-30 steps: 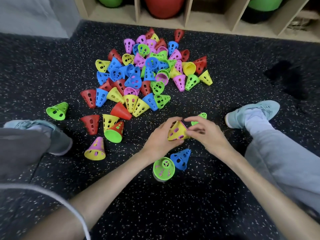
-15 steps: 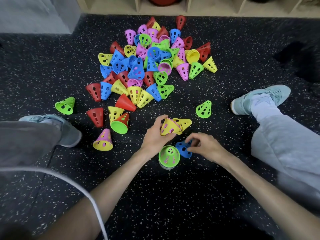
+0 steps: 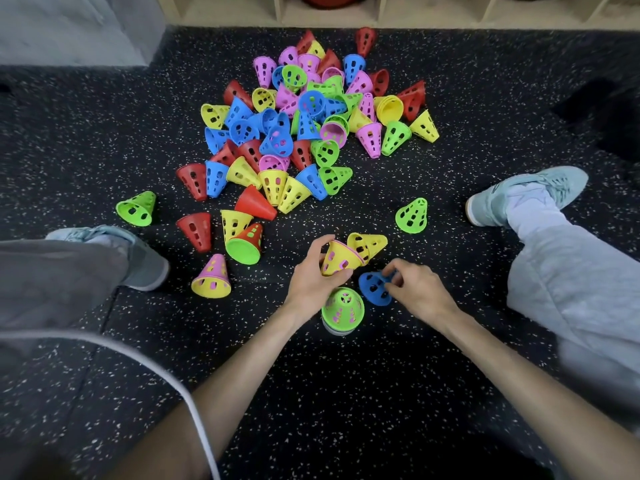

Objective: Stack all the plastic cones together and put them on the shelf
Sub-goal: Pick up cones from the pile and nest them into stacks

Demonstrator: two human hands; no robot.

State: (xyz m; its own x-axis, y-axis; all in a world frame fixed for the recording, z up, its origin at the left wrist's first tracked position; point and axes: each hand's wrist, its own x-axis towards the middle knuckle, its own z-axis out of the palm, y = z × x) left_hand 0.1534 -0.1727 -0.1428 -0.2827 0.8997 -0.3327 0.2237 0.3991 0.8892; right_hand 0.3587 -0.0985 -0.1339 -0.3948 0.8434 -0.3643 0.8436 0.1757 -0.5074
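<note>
Left hand (image 3: 311, 278) grips a short yellow stack (image 3: 341, 259) tipped on its side, open mouth kept free, likely to take the next cone. Right hand (image 3: 412, 289) pinches the blue cone (image 3: 372, 287) lying on the floor beside a green stack (image 3: 343, 308). The big pile (image 3: 298, 133) waits on speckled black rubber floor (image 3: 346, 393), well short of the wooden shelf (image 3: 388, 12) at the far wall.

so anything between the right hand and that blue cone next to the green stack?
Nothing visible. The right hand is already at the blue cone, fingertips on its far edge. The green stack sits just beside it on the left, and the left hand holds a yellow cone above, neither in the gap.
</note>
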